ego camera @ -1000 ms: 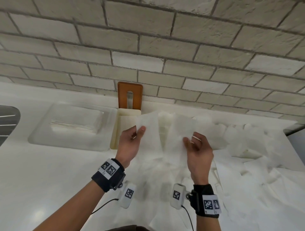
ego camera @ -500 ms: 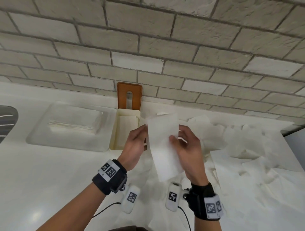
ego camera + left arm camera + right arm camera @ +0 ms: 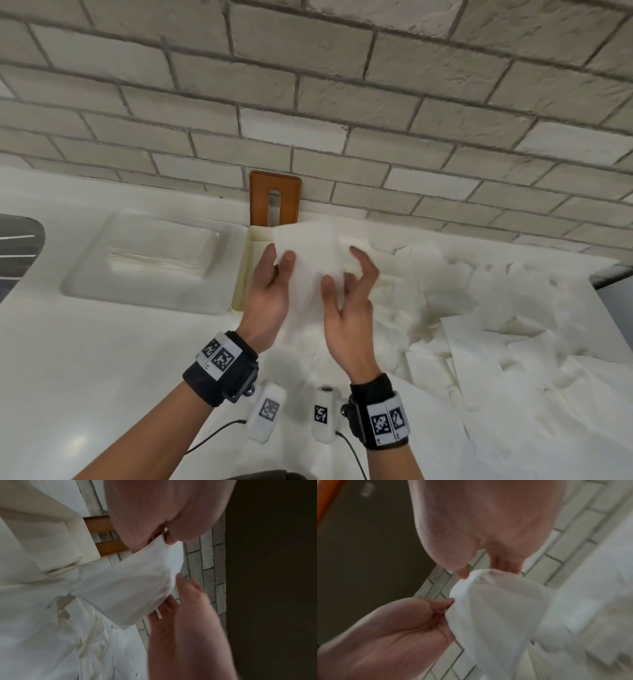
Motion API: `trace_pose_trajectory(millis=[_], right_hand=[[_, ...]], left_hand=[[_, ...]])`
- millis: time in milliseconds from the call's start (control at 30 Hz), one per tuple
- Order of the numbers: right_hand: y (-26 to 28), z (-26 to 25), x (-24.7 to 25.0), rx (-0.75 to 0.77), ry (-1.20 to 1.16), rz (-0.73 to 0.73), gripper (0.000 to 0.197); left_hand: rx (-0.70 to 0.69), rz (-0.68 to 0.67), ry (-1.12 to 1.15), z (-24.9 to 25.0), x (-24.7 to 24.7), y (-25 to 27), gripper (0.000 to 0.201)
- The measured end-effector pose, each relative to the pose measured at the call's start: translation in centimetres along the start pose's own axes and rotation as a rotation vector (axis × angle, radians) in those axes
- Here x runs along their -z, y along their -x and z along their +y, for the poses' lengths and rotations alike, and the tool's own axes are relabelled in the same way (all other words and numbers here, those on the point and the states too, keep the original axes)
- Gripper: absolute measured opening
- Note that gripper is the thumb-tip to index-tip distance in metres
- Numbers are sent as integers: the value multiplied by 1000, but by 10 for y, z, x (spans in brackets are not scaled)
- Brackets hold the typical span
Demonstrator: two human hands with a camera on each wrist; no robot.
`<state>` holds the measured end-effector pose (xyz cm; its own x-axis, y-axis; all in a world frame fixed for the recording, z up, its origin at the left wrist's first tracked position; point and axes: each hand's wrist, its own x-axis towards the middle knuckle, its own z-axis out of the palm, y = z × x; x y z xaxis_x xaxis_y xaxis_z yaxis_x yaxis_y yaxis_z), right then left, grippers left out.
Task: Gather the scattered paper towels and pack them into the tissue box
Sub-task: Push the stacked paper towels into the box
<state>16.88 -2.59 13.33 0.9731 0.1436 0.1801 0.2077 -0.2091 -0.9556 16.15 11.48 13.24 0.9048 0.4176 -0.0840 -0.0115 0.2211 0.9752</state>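
A folded white paper towel (image 3: 310, 260) hangs in the air between both hands, just in front of the open cream tissue box (image 3: 244, 274). My left hand (image 3: 274, 274) pinches its left edge, thumb in front; the pinch also shows in the right wrist view (image 3: 447, 605). My right hand (image 3: 349, 284) holds the right edge loosely, thumb (image 3: 188, 585) on the front and fingers (image 3: 164, 605) behind, partly blurred. The box's orange-brown slotted lid (image 3: 275, 198) leans on the brick wall behind it. Several loose paper towels (image 3: 479, 325) cover the counter to the right.
A translucent rectangular tray (image 3: 147, 260) holding a flat stack of towels sits left of the box. A dark rounded object (image 3: 17, 246) shows at the far left edge. The white counter (image 3: 85, 377) ends at a dark edge (image 3: 613, 274) on the right.
The towel was spread wide between my hands. They came together, folding it narrow. It is now higher and closer to the box, and my right fingers have spread.
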Motion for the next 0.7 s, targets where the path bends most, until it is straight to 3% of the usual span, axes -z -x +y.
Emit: trace_pose_trajectory(millis=[67,133,233,300,400,567,633,700], right_hand=[[5,6,-14,45,-1,-84,38],[3,16,-31,85,62,-68,22],[-15,32,-60,-28,62,-38,13],[-35,42,-81,-110,107,-85,14],[-60,51,-112,-275,235,-267,26],[-70,63,-137,-290,713,-573,36],[-67,54,-135,-276,806,-689,34],[-64,40,-125,-274,789,-711,33]], left_hand=[[-33,77,-20,8,10,-13,21],[-46,153,-82,11,25,-29,17],[-47,213,-260,-4,56,-43,14],[-32,215,-468,-24,76,-44,15],[113,190,-695,-57,99,-39,37],[84,137,-748,-79,112,-33,47],[57,143,-758,-78,112,-31,46],[27,148,-764,-79,112,-26,43]])
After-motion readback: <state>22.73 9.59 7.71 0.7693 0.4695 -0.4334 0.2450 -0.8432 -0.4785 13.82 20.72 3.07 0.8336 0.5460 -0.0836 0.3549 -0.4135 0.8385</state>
